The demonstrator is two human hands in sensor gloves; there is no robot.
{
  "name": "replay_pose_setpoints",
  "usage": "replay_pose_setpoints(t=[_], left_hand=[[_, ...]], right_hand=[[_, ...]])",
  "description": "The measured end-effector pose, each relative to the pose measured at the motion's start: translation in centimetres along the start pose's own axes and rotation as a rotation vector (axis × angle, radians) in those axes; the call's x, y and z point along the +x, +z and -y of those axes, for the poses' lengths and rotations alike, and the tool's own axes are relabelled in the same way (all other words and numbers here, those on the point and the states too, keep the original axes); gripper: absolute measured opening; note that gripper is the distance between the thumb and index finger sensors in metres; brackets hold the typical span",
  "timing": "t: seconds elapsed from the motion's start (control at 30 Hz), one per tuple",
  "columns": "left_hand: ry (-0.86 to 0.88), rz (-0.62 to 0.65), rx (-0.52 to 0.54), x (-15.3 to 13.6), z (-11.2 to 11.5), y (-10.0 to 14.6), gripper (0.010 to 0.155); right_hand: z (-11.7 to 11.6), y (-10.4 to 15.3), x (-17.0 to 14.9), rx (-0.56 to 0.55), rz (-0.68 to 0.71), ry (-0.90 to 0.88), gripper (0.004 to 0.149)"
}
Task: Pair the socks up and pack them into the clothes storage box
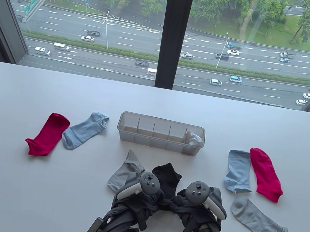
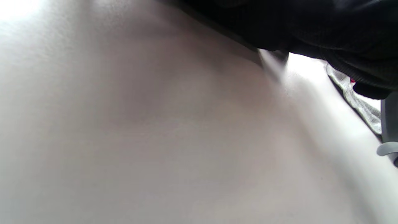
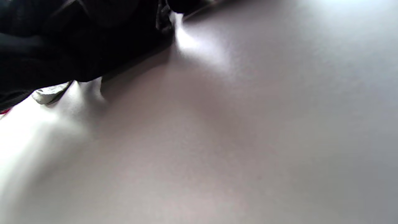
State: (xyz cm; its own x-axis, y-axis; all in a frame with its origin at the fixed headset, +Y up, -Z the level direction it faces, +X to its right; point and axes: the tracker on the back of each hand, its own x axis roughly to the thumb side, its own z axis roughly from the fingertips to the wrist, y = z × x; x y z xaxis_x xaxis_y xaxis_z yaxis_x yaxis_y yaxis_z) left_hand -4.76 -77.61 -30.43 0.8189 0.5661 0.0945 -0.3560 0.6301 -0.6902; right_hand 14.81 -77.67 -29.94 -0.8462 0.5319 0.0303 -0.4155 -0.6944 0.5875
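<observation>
Both hands are working low at the near edge of the table (image 1: 10, 186), side by side and almost touching. The left hand (image 1: 141, 193) and the right hand (image 1: 198, 203) are lying with their backs up, trackers facing the camera, and their fingers are hidden beneath them. A black sock (image 1: 166, 176) is lying between and just ahead of the two hands, its long axis running away from the person toward the storage box (image 1: 159, 144). Dark cloth is bunching between the wrists, but I cannot tell whether either hand is gripping it or lying slack; both wrist views are showing only dark fabric and bare tabletop.

The box is sitting directly beyond the black sock, its long side across the table. A white rolled pair (image 1: 193, 139) is occupying its rightmost compartment; the other compartments appear unfilled.

Judgement: the black sock is equally near both hands, and carrying it to the box calls for a straight forward reach.

A grey sock (image 1: 125, 170) is lying just left of the left hand, partly under it. Its likely mate, another grey sock (image 1: 259, 221), is lying near the right hand. Red and blue socks are lying well apart on both sides.
</observation>
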Motion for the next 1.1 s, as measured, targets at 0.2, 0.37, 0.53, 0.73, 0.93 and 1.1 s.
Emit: replay_pose_setpoints(t=[0.2,0.37,0.53,0.73,0.93,1.1], left_hand=[[0.082,0.031,-0.041,-0.33,-0.03,-0.05,0.041],[0.115,0.02,-0.057,-0.71,0.13,-0.06,0.04],[0.078,0.009,-0.084,-0.16,0.64,-0.18,0.052],[0.095,0.018,-0.05,-0.15,0.47,-0.18,0.039],[0.129,0.019,-0.072,-0.35,0.66,-0.24,0.04],[0.13,0.035,-0.083,-0.3,0.87,-0.25,0.058]], right_hand=[[-0.11,0.09,0.08,0.015,0.031,-0.033,0.062],[-0.23,-0.07,0.4,0.02,0.03,-0.11,0.039],[-0.3,-0.09,0.4,0.044,0.031,-0.081,0.038],[-0.43,-0.22,0.51,0.06,0.03,-0.09,0.039],[-0.31,-0.18,0.06,0.079,0.046,-0.104,0.04],[-0.62,-0.39,0.34,0.085,0.018,-0.121,0.038]])
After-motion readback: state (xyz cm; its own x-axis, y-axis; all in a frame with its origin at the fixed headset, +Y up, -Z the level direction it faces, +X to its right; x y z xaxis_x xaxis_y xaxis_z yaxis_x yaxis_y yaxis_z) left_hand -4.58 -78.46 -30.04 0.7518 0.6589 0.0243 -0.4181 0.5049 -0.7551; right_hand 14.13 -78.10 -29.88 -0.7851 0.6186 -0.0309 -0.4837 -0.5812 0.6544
